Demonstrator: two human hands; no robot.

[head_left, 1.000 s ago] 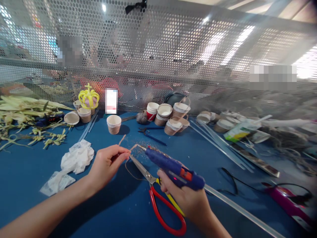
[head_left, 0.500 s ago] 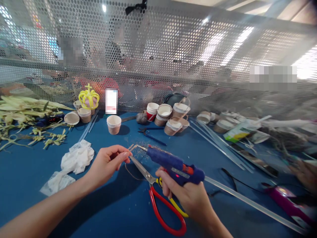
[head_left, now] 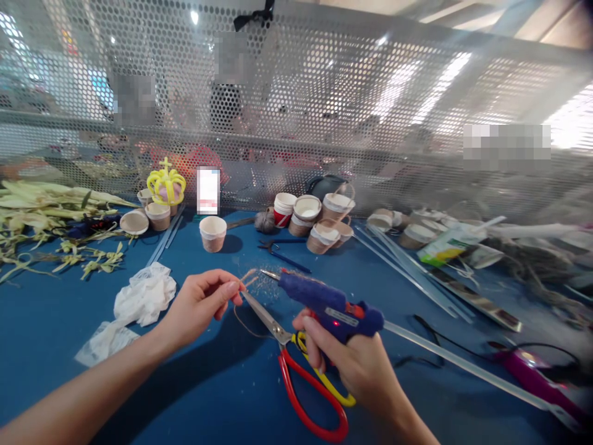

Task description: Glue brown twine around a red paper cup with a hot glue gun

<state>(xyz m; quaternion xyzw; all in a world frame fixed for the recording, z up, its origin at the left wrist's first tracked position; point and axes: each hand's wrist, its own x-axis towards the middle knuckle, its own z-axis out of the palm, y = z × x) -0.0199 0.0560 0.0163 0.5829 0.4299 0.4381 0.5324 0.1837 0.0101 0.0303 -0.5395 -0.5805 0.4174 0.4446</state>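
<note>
My left hand (head_left: 208, 303) pinches a thin brown twine (head_left: 249, 279) between thumb and fingertips, and a loop of it hangs below the hand. Wrapped around the grip of a blue hot glue gun (head_left: 324, 303), my right hand (head_left: 347, 349) points the metal nozzle left toward the twine ends, with a small gap between. From the gun's back a long clear glue stick (head_left: 463, 364) sticks out. Scissors (head_left: 280, 334) with red and yellow handles lie on the table, blades reaching toward my left fingertips, partly behind my right hand.
A twine-wrapped cup (head_left: 213, 235) stands ahead of my left hand. Crumpled white cloth (head_left: 146, 293) lies left. Blue pliers (head_left: 282, 253), more cups (head_left: 319, 236) and a grey yarn ball (head_left: 265, 220) sit behind. Glue sticks (head_left: 412, 272) and a purple device (head_left: 532, 371) are right. Dried husks (head_left: 46, 204) lie left.
The glue gun has pulled back slightly to the right, and its nozzle is now apart from the twine ends. My left hand stays nearly still. A blurred hand at the far right has gone.
</note>
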